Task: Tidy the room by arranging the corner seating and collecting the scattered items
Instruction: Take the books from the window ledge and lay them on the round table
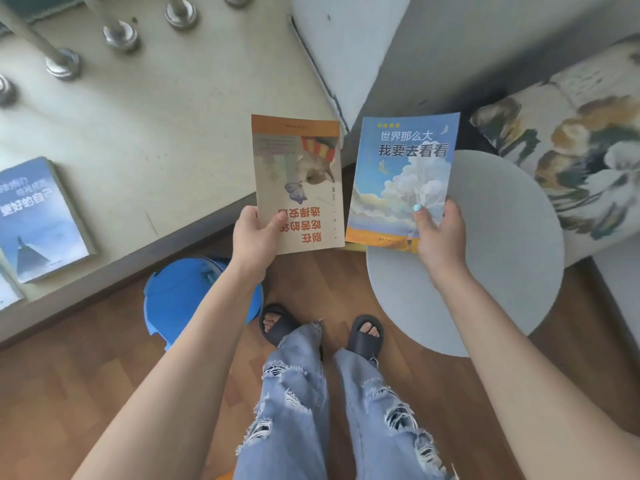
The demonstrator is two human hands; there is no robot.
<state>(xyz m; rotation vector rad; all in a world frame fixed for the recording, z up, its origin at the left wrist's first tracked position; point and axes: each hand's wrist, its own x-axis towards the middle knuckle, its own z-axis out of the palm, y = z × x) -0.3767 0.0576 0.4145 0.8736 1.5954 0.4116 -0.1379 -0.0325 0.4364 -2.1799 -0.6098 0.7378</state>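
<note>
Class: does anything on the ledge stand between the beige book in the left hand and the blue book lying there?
Nothing visible: bare ledge separates the beige book from the blue book; metal posts stand farther back.

One head-worn wide-angle view — looking steeply down from standing height; the round grey stool (pixel 502 237) lies near, just right of centre.

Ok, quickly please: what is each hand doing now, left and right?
Left hand: grips the beige book by its lower left corner.
Right hand: grips the blue book by its lower right corner.
</note>
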